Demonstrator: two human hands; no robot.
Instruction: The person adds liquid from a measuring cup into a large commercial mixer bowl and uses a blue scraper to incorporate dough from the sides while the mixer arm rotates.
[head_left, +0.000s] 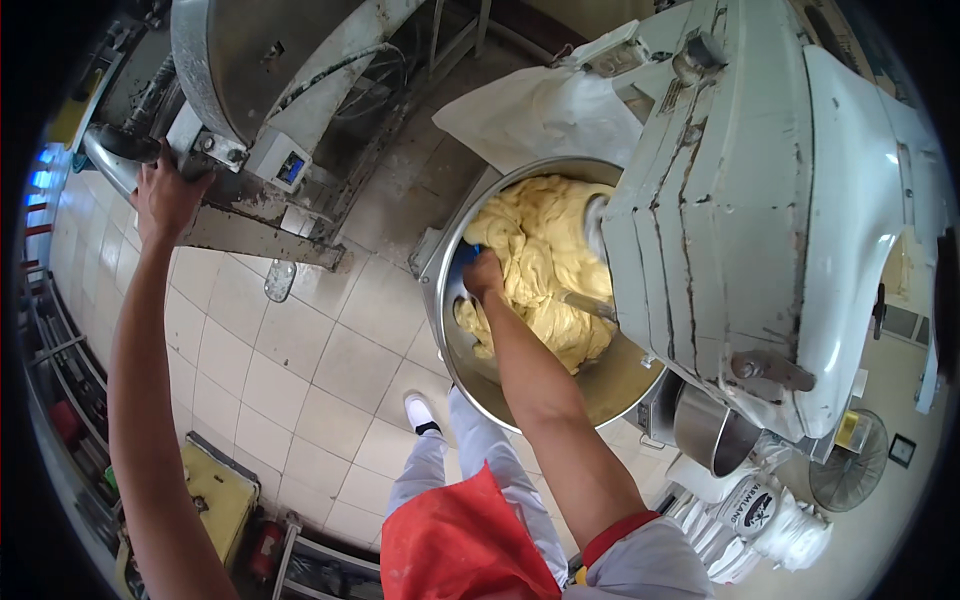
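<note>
My left hand (166, 198) grips part of the metal machine (225, 80) at upper left, by a black handle (135, 142). My right hand (483, 272) is inside a steel mixing bowl (450, 348), closed on a blue scraper (468, 256) against the inner wall beside soft yellow dough (540, 235). A metal mixing tool (590, 303) sits in the dough, partly hidden. The large worn, pale mixer (715, 250) overhangs the bowl's right side.
Tiled floor (320, 370) lies between the machines. A smaller steel bowl (715, 430), white sacks (790, 540) and a fan (840, 480) are at lower right. A yellow-topped cart (215, 490), a red extinguisher (265, 550) and racks (60, 370) stand at left and below.
</note>
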